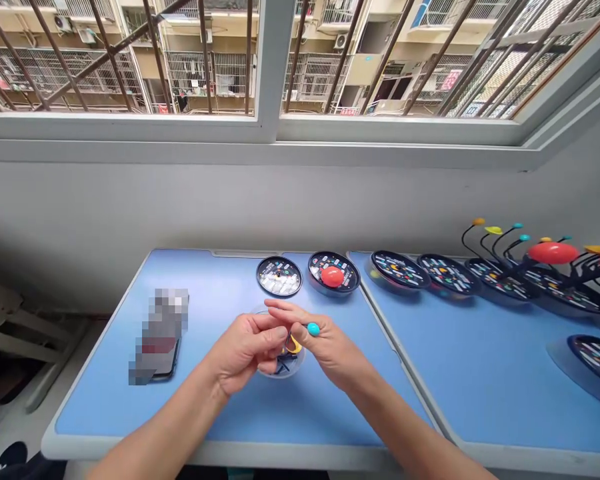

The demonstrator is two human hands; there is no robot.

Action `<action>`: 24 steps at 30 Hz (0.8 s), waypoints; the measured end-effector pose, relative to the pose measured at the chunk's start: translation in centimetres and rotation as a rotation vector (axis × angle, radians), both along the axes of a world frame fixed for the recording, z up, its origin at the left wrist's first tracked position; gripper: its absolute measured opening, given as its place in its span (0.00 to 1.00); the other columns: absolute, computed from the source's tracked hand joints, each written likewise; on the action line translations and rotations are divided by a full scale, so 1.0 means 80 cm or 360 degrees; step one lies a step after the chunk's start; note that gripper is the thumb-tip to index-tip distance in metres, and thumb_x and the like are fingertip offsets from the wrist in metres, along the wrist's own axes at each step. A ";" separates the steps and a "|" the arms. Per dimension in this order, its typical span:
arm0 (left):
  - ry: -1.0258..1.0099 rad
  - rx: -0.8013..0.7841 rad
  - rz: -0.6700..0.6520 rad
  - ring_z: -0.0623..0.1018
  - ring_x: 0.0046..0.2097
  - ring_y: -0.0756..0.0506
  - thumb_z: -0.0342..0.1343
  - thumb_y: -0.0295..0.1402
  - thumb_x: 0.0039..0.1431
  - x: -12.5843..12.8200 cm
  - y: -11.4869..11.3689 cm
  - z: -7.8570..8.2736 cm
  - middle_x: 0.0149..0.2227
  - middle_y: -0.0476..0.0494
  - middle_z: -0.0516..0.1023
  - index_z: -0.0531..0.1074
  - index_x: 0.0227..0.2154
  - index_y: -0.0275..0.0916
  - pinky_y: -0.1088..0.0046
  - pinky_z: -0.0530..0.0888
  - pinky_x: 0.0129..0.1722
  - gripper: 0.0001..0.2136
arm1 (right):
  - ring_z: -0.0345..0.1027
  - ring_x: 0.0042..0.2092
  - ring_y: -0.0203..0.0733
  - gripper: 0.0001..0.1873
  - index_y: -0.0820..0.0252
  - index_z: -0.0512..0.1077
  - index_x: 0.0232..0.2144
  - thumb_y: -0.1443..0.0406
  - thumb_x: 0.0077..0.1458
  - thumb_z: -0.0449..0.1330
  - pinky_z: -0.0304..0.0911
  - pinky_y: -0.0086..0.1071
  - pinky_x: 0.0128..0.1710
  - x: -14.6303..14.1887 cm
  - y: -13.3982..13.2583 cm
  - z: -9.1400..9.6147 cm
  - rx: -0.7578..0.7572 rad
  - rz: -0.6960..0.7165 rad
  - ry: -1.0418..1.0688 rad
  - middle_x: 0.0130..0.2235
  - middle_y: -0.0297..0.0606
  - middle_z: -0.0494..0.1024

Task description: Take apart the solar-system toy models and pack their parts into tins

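Note:
Both hands meet over a clear round lid in the middle of the blue table. My left hand is closed, its fingertips pinching a small dark part beside a yellow piece. My right hand is closed too, holding a thin stalk with a turquoise ball on its end. Small dark pieces lie in the lid under the fingers. What exactly the left fingers grip is partly hidden.
Two round black trays stand behind the hands: one with white pieces, one with a red dome. A blurred-out phone-like object lies at left. Several more trays and assembled models with red domes line the right table. The wall and window are beyond.

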State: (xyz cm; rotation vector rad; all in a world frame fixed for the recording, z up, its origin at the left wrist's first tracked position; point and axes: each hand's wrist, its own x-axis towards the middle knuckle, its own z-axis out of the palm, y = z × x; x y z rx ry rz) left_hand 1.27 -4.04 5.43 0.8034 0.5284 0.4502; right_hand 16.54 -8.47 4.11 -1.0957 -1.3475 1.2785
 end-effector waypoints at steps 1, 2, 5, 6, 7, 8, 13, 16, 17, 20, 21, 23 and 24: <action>0.0025 -0.0003 0.0016 0.57 0.22 0.58 0.65 0.36 0.44 0.000 0.001 0.000 0.23 0.50 0.65 0.75 0.30 0.31 0.82 0.50 0.16 0.14 | 0.54 0.59 0.49 0.23 0.49 0.74 0.44 0.47 0.51 0.55 0.57 0.44 0.52 -0.002 0.001 -0.001 -0.0004 0.0032 -0.0021 0.53 0.40 0.70; 0.0051 -0.0024 0.0035 0.57 0.21 0.58 0.65 0.35 0.42 -0.001 0.002 -0.001 0.21 0.52 0.64 0.75 0.29 0.31 0.82 0.50 0.16 0.13 | 0.57 0.57 0.48 0.23 0.50 0.73 0.44 0.47 0.51 0.54 0.57 0.43 0.52 -0.003 0.002 -0.002 -0.0003 0.0055 -0.0043 0.54 0.40 0.69; 0.0100 -0.0109 0.0142 0.54 0.19 0.59 0.66 0.33 0.39 0.001 0.002 -0.007 0.17 0.55 0.60 0.73 0.22 0.31 0.83 0.49 0.14 0.11 | 0.66 0.48 0.45 0.23 0.54 0.73 0.43 0.48 0.51 0.56 0.63 0.39 0.47 -0.007 0.002 -0.004 0.0019 -0.0099 -0.0177 0.47 0.41 0.73; 0.0117 -0.0129 0.0181 0.54 0.18 0.59 0.66 0.32 0.38 0.003 0.001 -0.009 0.17 0.55 0.61 0.72 0.21 0.31 0.83 0.49 0.14 0.11 | 0.67 0.44 0.43 0.22 0.55 0.73 0.41 0.49 0.49 0.58 0.65 0.36 0.42 -0.008 0.001 -0.003 0.0028 -0.0215 -0.0250 0.42 0.40 0.75; 0.0141 -0.0139 0.0218 0.55 0.18 0.59 0.66 0.32 0.37 0.004 0.000 -0.011 0.17 0.54 0.62 0.71 0.20 0.31 0.83 0.50 0.13 0.11 | 0.68 0.40 0.42 0.21 0.56 0.72 0.40 0.51 0.48 0.60 0.66 0.34 0.38 -0.009 0.000 -0.002 0.0033 -0.0332 -0.0326 0.37 0.39 0.75; 0.0171 -0.0136 0.0260 0.56 0.17 0.59 0.66 0.33 0.36 0.005 -0.002 -0.013 0.16 0.54 0.63 0.71 0.19 0.31 0.83 0.52 0.13 0.11 | 0.68 0.37 0.40 0.19 0.57 0.71 0.39 0.53 0.47 0.61 0.66 0.32 0.34 -0.010 -0.003 -0.001 0.0045 -0.0428 -0.0395 0.34 0.37 0.74; 0.0282 0.0007 0.0348 0.63 0.16 0.56 0.63 0.36 0.40 0.002 -0.011 -0.013 0.14 0.53 0.66 0.69 0.19 0.33 0.81 0.63 0.15 0.11 | 0.63 0.26 0.34 0.08 0.58 0.68 0.28 0.60 0.50 0.59 0.62 0.28 0.26 -0.010 -0.016 0.006 0.0179 -0.0456 -0.0543 0.26 0.32 0.71; 0.0310 0.0072 0.0120 0.63 0.16 0.57 0.61 0.37 0.43 -0.006 -0.011 -0.007 0.18 0.49 0.70 0.68 0.19 0.33 0.83 0.59 0.12 0.11 | 0.62 0.23 0.33 0.10 0.59 0.69 0.25 0.59 0.53 0.56 0.60 0.27 0.24 -0.008 -0.019 0.006 0.0126 -0.0286 -0.0420 0.21 0.31 0.70; 0.0326 0.0073 0.0029 0.62 0.15 0.57 0.60 0.37 0.44 -0.007 -0.012 -0.005 0.18 0.49 0.71 0.68 0.19 0.34 0.83 0.56 0.11 0.12 | 0.62 0.22 0.33 0.11 0.60 0.68 0.26 0.59 0.53 0.56 0.60 0.27 0.23 -0.008 -0.019 0.006 0.0097 -0.0232 -0.0365 0.21 0.31 0.69; 0.0393 0.0043 -0.0085 0.57 0.13 0.59 0.57 0.36 0.45 -0.005 -0.018 -0.001 0.15 0.52 0.68 0.65 0.17 0.36 0.83 0.48 0.11 0.10 | 0.60 0.20 0.31 0.11 0.59 0.65 0.28 0.57 0.52 0.57 0.58 0.26 0.21 -0.010 -0.022 0.007 -0.0038 -0.0105 -0.0292 0.19 0.28 0.66; 0.0418 0.0031 -0.0066 0.55 0.13 0.59 0.56 0.34 0.44 -0.004 -0.022 -0.001 0.14 0.53 0.66 0.63 0.16 0.36 0.83 0.47 0.12 0.10 | 0.58 0.19 0.31 0.12 0.59 0.64 0.27 0.57 0.52 0.57 0.56 0.26 0.20 -0.011 -0.024 0.008 -0.0073 -0.0082 -0.0306 0.19 0.27 0.65; 0.0465 0.0017 -0.0007 0.51 0.13 0.60 0.54 0.33 0.43 -0.002 -0.032 0.000 0.13 0.55 0.63 0.61 0.15 0.38 0.82 0.45 0.13 0.09 | 0.55 0.20 0.30 0.13 0.59 0.62 0.24 0.57 0.51 0.57 0.53 0.25 0.19 -0.012 -0.032 0.012 -0.0065 -0.0069 -0.0392 0.19 0.28 0.65; 0.0485 0.0012 0.0025 0.50 0.13 0.60 0.53 0.33 0.42 -0.004 -0.036 0.000 0.13 0.56 0.62 0.60 0.15 0.38 0.81 0.45 0.13 0.09 | 0.55 0.21 0.30 0.13 0.59 0.62 0.22 0.57 0.51 0.57 0.52 0.25 0.20 -0.010 -0.036 0.015 -0.0026 -0.0103 -0.0442 0.19 0.29 0.65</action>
